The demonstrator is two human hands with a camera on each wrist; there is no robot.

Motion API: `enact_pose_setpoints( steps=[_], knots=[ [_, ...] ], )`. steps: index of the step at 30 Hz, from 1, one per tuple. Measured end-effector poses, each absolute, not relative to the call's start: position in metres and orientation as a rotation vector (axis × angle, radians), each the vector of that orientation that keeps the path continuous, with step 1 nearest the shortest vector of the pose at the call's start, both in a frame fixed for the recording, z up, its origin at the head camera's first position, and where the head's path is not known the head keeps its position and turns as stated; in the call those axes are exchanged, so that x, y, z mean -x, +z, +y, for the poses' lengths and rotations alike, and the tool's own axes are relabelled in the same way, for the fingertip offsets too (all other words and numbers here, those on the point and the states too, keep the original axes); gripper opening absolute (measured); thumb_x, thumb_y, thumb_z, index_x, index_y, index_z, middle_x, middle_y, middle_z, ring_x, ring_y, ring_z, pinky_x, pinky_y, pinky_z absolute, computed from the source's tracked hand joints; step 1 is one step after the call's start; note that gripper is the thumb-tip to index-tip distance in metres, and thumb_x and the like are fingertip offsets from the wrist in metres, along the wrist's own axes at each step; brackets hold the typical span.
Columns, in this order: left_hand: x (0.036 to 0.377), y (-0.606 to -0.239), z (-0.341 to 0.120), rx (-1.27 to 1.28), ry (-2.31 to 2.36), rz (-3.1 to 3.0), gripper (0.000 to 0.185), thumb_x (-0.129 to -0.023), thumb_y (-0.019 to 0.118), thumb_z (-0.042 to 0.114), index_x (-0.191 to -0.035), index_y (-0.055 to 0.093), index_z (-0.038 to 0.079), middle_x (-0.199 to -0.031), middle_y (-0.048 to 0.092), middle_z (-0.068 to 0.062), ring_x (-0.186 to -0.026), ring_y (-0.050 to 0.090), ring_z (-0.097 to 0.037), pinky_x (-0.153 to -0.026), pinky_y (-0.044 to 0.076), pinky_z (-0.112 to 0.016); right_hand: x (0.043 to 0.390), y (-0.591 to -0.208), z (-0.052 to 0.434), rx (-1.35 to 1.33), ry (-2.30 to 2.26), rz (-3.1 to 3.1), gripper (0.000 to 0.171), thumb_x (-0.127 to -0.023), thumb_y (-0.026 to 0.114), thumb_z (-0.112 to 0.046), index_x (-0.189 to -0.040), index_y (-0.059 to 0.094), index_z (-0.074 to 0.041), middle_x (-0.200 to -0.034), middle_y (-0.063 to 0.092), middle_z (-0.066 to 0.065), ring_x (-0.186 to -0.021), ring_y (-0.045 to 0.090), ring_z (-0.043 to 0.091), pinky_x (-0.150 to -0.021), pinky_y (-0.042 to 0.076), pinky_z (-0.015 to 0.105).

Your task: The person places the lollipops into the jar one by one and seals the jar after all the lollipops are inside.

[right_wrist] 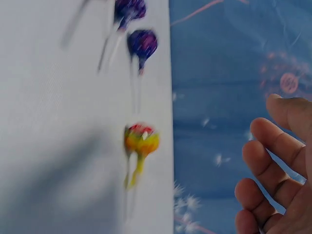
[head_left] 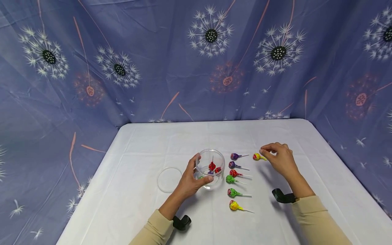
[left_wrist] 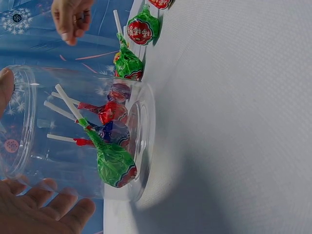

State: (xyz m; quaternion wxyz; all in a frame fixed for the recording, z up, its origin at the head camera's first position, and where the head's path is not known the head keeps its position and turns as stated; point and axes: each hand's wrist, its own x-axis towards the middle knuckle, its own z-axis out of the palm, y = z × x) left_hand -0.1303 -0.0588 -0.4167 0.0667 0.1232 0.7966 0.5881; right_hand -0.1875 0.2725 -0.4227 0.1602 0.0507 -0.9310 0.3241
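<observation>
A clear plastic jar (head_left: 222, 170) is gripped by my left hand (head_left: 189, 182), thumb on the near side and fingers round the far side. Inside it lie several wrapped lollipops, among them a green lollipop (left_wrist: 116, 165) and a red lollipop (left_wrist: 112, 113), their sticks pointing toward the mouth. Over the right part of the table, my right hand (head_left: 280, 159) hovers with loosely bent fingers and nothing between them. Just left of its fingertips in the head view lies a yellow lollipop (head_left: 258, 157), which the right wrist view shows apart from the hand.
Right of the jar runs a column of lollipops: two purple ones (head_left: 234, 156), a red one (head_left: 234, 173), two green ones (head_left: 232, 193) and a yellow one (head_left: 234, 205). A clear round lid (head_left: 158, 178) lies left of the jar. Patterned blue cloth (head_left: 165, 68) hangs behind the white table (head_left: 137, 153).
</observation>
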Motion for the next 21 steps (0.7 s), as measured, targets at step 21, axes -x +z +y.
enact_pose_setpoints(
  steps=[21],
  knots=[
    [0.130, -0.417, -0.058, -0.353, 1.766, 2.399, 0.090, -0.081, 0.075, 0.018, -0.150, 0.019, 0.008, -0.154, 0.027, -0.015, -0.142, 0.027, -0.035, -0.115, 0.024, -0.055, 0.217, -0.470, 0.314, 0.039, 0.862, -2.964, 0.027, -0.087, 0.063, -0.023, -0.104, 0.069, -0.004, -0.100, 0.063, 0.022, -0.094, 0.047, 0.039, -0.078, 0.028, 0.055]
  ],
)
